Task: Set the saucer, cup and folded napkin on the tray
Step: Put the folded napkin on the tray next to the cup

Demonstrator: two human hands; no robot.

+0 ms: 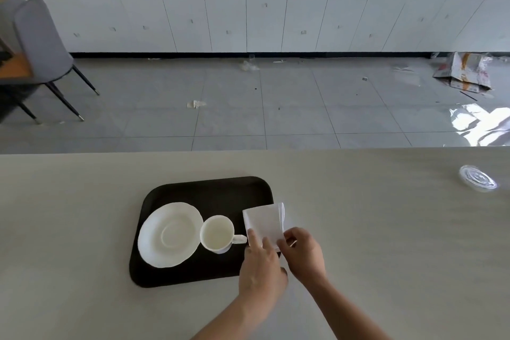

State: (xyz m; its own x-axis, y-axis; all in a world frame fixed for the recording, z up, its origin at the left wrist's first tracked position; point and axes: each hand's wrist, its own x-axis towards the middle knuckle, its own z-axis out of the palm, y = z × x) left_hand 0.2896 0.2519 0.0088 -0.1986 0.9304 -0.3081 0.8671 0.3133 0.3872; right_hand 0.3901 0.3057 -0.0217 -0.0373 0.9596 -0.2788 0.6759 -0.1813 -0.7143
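A dark tray lies on the pale table. On its left part rests a white saucer. A white cup stands beside the saucer on the tray, handle pointing right. A folded white napkin lies at the tray's right edge, partly hanging over onto the table. My left hand presses fingers on the napkin's near left corner. My right hand pinches the napkin's near right corner.
A clear plastic lid lies at the table's far right. The table's far edge runs across the view behind the tray. Beyond it are a tiled floor with litter, a grey chair at left, and white cabinets.
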